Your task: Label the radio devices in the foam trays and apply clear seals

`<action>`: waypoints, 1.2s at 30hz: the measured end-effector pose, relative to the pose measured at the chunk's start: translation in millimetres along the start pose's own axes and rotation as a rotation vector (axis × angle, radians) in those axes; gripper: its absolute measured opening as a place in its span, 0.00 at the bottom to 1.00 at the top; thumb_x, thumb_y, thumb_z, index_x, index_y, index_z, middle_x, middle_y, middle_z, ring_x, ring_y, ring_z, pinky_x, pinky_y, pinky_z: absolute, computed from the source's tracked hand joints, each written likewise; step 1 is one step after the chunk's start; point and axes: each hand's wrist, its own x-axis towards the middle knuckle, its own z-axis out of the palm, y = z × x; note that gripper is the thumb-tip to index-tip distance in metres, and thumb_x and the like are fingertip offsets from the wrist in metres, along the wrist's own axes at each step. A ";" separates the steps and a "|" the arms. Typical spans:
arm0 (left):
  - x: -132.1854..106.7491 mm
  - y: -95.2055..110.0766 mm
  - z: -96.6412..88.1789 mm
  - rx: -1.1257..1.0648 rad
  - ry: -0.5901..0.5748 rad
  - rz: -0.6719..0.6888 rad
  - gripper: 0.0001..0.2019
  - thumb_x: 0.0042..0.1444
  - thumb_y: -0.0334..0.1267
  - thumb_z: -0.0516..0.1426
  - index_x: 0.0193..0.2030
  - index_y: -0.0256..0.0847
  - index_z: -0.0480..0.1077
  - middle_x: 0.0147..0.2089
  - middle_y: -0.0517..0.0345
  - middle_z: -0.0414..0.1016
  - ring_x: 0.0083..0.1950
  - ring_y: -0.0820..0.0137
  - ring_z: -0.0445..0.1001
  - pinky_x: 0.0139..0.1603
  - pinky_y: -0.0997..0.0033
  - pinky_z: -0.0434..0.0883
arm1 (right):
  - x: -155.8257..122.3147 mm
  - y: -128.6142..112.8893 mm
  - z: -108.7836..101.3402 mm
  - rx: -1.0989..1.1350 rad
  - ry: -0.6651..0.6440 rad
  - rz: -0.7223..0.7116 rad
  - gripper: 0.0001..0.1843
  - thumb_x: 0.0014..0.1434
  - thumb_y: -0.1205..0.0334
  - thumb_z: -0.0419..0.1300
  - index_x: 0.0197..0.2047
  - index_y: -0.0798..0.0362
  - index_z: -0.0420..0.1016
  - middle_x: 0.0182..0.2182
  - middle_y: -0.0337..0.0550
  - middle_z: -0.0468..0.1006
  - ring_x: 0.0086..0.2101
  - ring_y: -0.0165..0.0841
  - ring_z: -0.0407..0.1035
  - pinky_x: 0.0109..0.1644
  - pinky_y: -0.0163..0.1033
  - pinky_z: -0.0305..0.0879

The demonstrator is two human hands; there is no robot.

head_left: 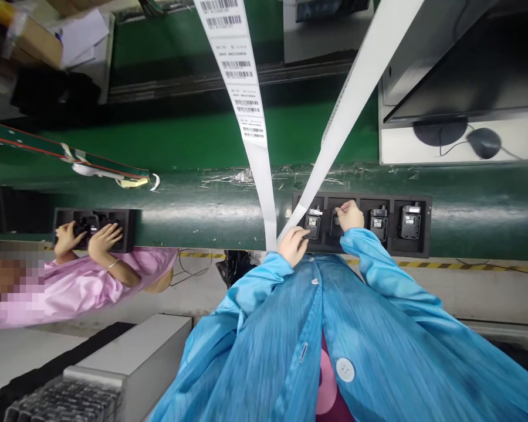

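A black foam tray (427,228) lies at the bench's near edge, with a dark handheld device in each compartment. My right hand (351,217) is closed at the second device (335,223), thumb and fingertips together; what is between them is too small to make out. My left hand (294,246) rests by the tray's left end with loosely bent fingers slightly apart, their tips beside the first device (312,225). A long strip of barcode labels (242,88) hangs down close to it, and its bare white backing (356,88) rises again to the right. Two further devices (378,224) sit to the right.
On the left, a co-worker in a pink sleeve (83,281) has both hands over another black tray (129,231). A monitor (479,64) and a black mouse (484,142) stand at back right. A green rail (48,149) crosses the left. Grey boxes (136,346) are below left.
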 end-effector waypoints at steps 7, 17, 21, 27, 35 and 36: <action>77.1 7.5 -140.5 0.002 0.769 0.055 0.26 0.59 0.42 0.56 0.64 0.42 0.58 0.63 0.44 0.61 0.63 0.59 0.64 0.59 0.57 0.67 | -9.2 -30.3 -46.3 0.242 0.269 -0.203 0.11 0.60 0.60 0.50 0.43 0.54 0.67 0.36 0.43 0.74 0.35 0.31 0.68 0.46 0.38 0.65; 140.3 43.1 -217.5 -0.176 0.427 0.356 0.50 0.55 0.39 0.61 0.73 0.50 0.31 0.57 0.52 0.72 0.45 0.72 0.77 0.46 0.72 0.73 | -89.4 -192.4 -127.1 0.582 0.445 -1.057 0.12 0.59 0.61 0.57 0.47 0.48 0.72 0.44 0.44 0.70 0.42 0.34 0.68 0.43 0.42 0.69; 128.9 65.7 -221.2 -0.208 0.380 0.446 0.42 0.59 0.43 0.59 0.73 0.52 0.37 0.58 0.54 0.72 0.41 0.73 0.77 0.42 0.73 0.74 | -97.9 -228.0 -130.7 0.546 0.362 -1.138 0.18 0.59 0.59 0.58 0.54 0.45 0.70 0.49 0.45 0.71 0.46 0.37 0.68 0.49 0.47 0.70; 101.8 84.8 -227.4 -0.260 0.325 0.476 0.36 0.58 0.49 0.59 0.71 0.52 0.50 0.64 0.52 0.65 0.42 0.70 0.78 0.43 0.68 0.77 | -114.8 -239.3 -129.9 0.689 0.211 -1.182 0.17 0.61 0.59 0.57 0.54 0.43 0.69 0.45 0.40 0.74 0.45 0.35 0.70 0.51 0.48 0.70; 76.3 95.3 -241.4 -0.268 0.200 0.482 0.31 0.56 0.48 0.62 0.65 0.48 0.60 0.57 0.53 0.72 0.43 0.69 0.78 0.43 0.69 0.77 | -137.6 -231.1 -142.8 0.889 0.061 -1.147 0.15 0.61 0.56 0.60 0.51 0.47 0.70 0.40 0.39 0.74 0.41 0.32 0.71 0.50 0.44 0.71; 74.7 96.0 -242.4 -0.268 0.194 0.480 0.29 0.56 0.47 0.62 0.63 0.47 0.62 0.56 0.53 0.73 0.43 0.70 0.78 0.43 0.70 0.77 | -139.2 -230.3 -144.8 0.892 0.054 -1.149 0.15 0.61 0.56 0.60 0.51 0.47 0.70 0.41 0.39 0.74 0.42 0.32 0.71 0.50 0.44 0.71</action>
